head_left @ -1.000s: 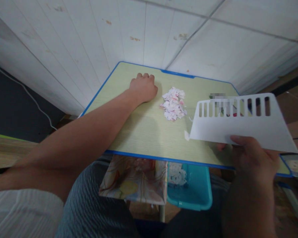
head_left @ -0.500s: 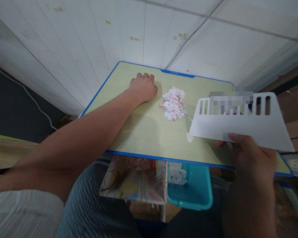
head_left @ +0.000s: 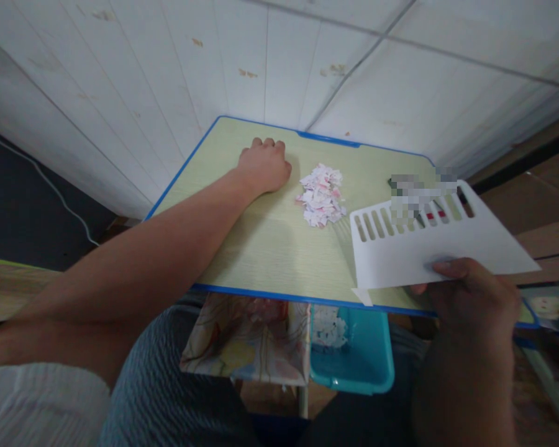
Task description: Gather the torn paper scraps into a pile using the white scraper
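Note:
My left hand rests as a loose fist on the table, its fingers curled under and partly hidden. Just right of it lies a heap of torn paper scraps, white with pink marks. A white plastic sheet with a row of slots is in my right hand, pinched with the thumb on top along its lower edge. The sheet is tilted over the right side of the table. At its near left corner, a small pale scrap sits by the table's front edge.
Below the front edge hang a teal plastic bin with white scraps inside and, left of it, a patterned open box holding something reddish. Blurred-out items lie behind the sheet. A panelled white wall borders the far side.
My right hand has tilted the slotted sheet, and its left end has come down toward the front edge. The small scrap has moved nearer that edge too. My left hand stays put.

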The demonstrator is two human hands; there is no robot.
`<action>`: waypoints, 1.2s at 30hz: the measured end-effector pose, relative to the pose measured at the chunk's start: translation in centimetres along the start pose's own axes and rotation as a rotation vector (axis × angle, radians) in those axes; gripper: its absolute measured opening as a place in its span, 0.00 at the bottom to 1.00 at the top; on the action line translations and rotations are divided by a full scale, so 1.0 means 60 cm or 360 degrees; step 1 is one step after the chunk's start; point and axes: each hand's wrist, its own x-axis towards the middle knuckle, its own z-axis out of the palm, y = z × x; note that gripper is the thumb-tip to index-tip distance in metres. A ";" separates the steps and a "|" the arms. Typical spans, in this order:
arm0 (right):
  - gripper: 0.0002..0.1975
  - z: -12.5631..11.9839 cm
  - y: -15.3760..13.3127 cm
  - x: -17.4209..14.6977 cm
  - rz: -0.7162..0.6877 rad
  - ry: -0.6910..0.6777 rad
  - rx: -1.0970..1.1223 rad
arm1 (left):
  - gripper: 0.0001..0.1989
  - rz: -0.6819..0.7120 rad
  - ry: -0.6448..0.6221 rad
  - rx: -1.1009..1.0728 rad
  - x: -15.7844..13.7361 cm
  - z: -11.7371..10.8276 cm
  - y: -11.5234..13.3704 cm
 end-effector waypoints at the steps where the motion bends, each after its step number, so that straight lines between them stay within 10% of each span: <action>1: 0.23 -0.002 0.001 0.001 0.0023 -0.0033 -0.0012 | 0.29 -0.0003 0.0014 0.0004 0.003 0.004 -0.002; 14: 0.12 -0.010 -0.001 0.006 0.0161 -0.0120 -0.0064 | 0.30 0.0014 0.0024 -0.0015 -0.002 0.001 -0.001; 21: 0.11 0.007 0.018 0.014 -0.0196 0.0333 -0.0124 | 0.30 0.0000 -0.0038 0.0003 -0.010 -0.012 0.004; 36: 0.09 0.001 0.019 0.002 -0.0103 0.0184 -0.0547 | 0.30 -0.0016 -0.0044 -0.0020 -0.005 -0.005 0.001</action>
